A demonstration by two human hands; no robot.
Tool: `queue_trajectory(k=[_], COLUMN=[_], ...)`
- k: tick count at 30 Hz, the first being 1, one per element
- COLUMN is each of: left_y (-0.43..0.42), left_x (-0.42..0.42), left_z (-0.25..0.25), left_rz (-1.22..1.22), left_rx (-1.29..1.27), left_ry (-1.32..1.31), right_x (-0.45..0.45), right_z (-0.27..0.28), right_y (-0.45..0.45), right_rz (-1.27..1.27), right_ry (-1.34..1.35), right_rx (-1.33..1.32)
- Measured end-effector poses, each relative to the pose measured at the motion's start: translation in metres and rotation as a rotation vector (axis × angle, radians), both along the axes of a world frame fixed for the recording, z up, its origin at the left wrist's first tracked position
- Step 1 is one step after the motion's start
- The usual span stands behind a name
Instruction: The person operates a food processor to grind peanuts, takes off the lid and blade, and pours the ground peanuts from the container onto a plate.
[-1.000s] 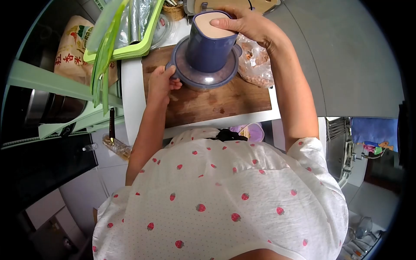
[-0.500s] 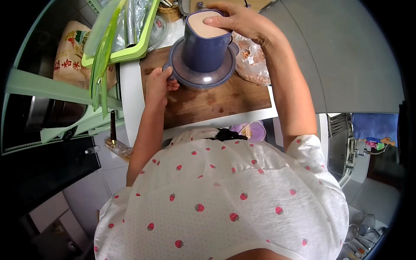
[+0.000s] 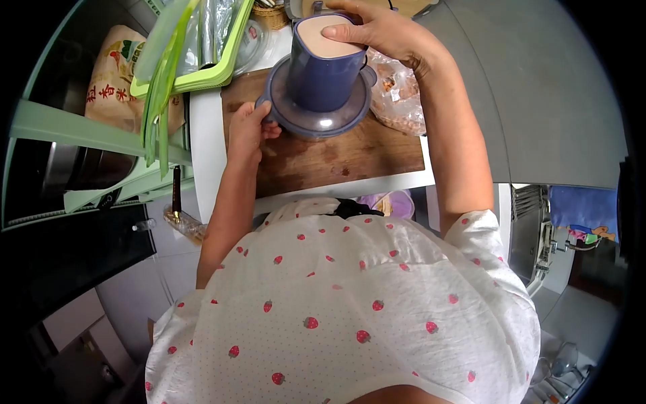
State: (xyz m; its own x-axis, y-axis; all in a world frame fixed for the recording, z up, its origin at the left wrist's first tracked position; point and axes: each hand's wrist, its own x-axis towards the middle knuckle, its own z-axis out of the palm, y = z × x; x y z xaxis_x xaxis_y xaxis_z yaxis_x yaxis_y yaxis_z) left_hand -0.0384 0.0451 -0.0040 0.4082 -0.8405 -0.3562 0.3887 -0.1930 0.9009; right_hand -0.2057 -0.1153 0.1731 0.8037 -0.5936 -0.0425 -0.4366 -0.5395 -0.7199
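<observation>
An electric food chopper stands on the wooden cutting board (image 3: pixel 336 160). Its dark blue motor unit (image 3: pixel 323 81), with a pale pink top, sits on a round see-through lid (image 3: pixel 323 124) with a blue rim. The bowl under the lid is mostly hidden. With thumb and curled fingers, my left hand (image 3: pixel 252 129) grips the small handle at the lid's left side. My right hand (image 3: pixel 377 34) clasps the motor unit from above, thumb pressed on the pink top and fingers over the far edge.
Right of the chopper lies a clear plastic bag (image 3: pixel 397 94) of reddish-brown food. A green basket (image 3: pixel 219 74) with green leaves (image 3: pixel 160 101) hanging over it is at the upper left, near a printed sack (image 3: pixel 111 87). A grey surface (image 3: pixel 538 87) borders the right.
The view has shifted slightly, so the chopper and board appear a little to the right. Both hands keep the same hold on the chopper.
</observation>
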Motion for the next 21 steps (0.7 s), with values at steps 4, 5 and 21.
queue_trajectory(k=[4,5,21], left_y=[-0.001,-0.001,-0.002], left_x=[-0.001,-0.001,0.001], left_z=[0.002,0.002,-0.001], left_rz=[0.011,0.018,-0.002], left_rx=[0.020,0.024,0.021], left_ry=[-0.003,-0.003,-0.011], right_x=[0.000,-0.001,0.001], right_z=[-0.010,-0.009,-0.006], right_y=[-0.002,0.000,-0.003], right_rz=[0.042,0.041,0.011], right_ry=[-0.064,-0.065,0.026], right_rx=[0.088,0.087,-0.029])
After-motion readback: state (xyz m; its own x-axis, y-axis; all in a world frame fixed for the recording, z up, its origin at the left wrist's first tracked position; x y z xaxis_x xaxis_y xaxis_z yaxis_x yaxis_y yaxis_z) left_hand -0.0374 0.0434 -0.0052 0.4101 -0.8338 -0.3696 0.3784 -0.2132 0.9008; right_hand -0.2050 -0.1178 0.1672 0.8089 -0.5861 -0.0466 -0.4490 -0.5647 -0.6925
